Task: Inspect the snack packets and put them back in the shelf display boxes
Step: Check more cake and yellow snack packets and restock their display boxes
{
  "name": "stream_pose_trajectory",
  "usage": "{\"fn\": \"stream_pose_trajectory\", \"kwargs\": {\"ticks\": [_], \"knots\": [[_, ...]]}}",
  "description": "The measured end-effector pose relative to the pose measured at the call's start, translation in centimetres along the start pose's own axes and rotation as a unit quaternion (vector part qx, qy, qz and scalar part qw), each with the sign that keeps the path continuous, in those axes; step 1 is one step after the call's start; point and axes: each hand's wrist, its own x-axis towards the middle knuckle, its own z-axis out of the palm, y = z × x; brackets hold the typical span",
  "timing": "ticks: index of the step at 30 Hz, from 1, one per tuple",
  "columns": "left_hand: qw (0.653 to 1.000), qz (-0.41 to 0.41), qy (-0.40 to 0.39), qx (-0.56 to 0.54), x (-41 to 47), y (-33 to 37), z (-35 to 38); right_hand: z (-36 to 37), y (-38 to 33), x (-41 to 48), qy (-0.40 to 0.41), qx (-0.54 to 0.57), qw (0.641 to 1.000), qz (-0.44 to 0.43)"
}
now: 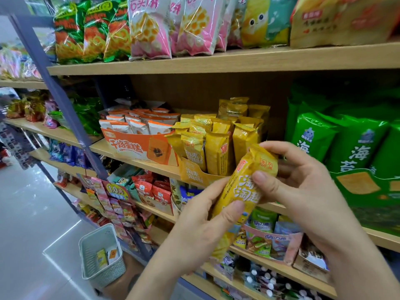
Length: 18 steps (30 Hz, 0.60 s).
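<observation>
Both hands on one yellow packet [242, 191]. Our left hand [203, 215] wraps the lower half, thumb laid across the printed front. Our right hand [298, 185] pinches the upper end, thumb on the face and fingers curled over the top seal. The packet is tilted, its top leaning right, and held in the air in front of the shelf edge [151, 165], just right of the yellow display box [194, 172] that carries the same print.

Step, as we read it: inspection under way, front face turned to us. Return not yet made.

Next move probably calls for one hand to let go, the packet to be turned upright, and its lower end slid into the box among the packets already standing there. The rows look tight, so a gap may have to be nudged open first.

Materials: packet is glossy film, crinkled and slightly puffed, a long pillow shape with crimped ends. Likely slippery and easily dented. Box is thin printed card with a cut-down front, set hard against an orange display box [134, 148] of white-and-orange sachets. Shelf board is pale wood-look.
</observation>
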Motion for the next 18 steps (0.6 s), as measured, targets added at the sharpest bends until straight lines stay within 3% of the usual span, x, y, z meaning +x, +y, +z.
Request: {"fn": "stream_pose_trajectory", "kwargs": {"ticks": [2,4,6,8,12,18], "knots": [[1.000,0.016,0.011,0.004,1.0,0.6,-0.3,-0.4,-1.0,0.9,0.036,-0.031,0.998,-0.052],[0.993,0.062,0.086,0.051,2.4,1.2,-1.0,-0.9,-2.2,1.9,0.088,-0.089,0.984,-0.127],[0.963,0.114,0.178,0.166,3.6,1.4,-1.9,-1.4,-3.0,2.7,0.123,-0.145,0.965,-0.181],[0.918,0.152,0.221,0.291,5.0,1.7,-2.7,-1.7,-3.6,3.3,0.142,-0.187,0.948,-0.216],[0.862,0.170,0.187,0.440,7.2,2.4,-3.4,-1.1,-3.8,4.1,0.161,-0.248,0.924,-0.243],[0.841,0.169,0.152,0.491,8.1,1.1,-4.0,-0.1,-1.4,5.0,0.135,-0.325,0.910,-0.221]]}}
